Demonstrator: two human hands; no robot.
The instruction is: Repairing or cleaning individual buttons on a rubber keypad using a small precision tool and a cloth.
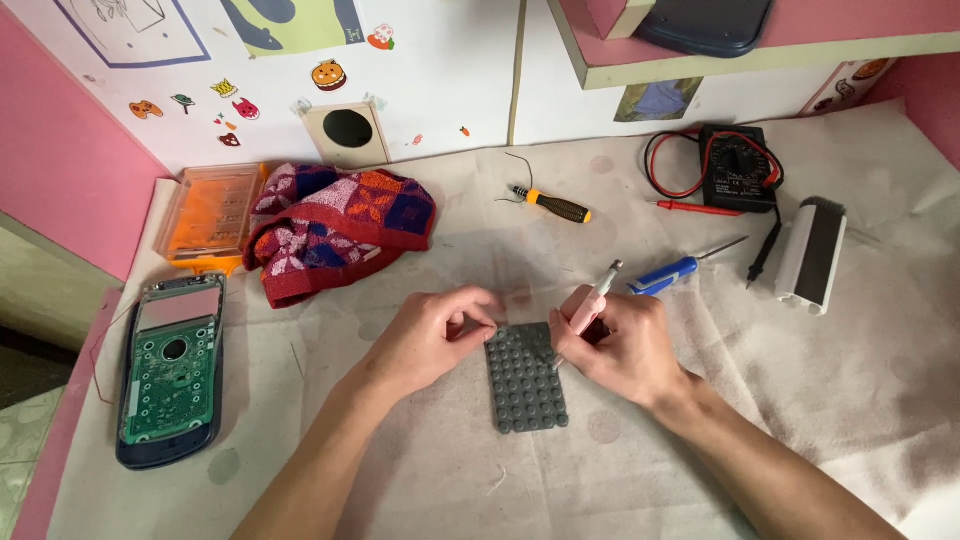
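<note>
A grey rubber keypad mat (pixel 526 380) with rows of round buttons lies on the white cloth in front of me. My left hand (pixel 432 335) pinches its top left corner with curled fingers. My right hand (pixel 620 345) grips a pink pen-shaped tool (pixel 592 302) like a pencil, its lower tip touching the mat's right edge.
An opened calculator body with a green circuit board (pixel 170 370) lies at the left. Behind it are an orange bit case (pixel 208 212) and a patterned red cloth (pixel 340 228). A blue screwdriver (pixel 670 272), black-and-yellow screwdriver (pixel 555 204), multimeter (pixel 738 168) and white brush (pixel 812 254) lie farther back.
</note>
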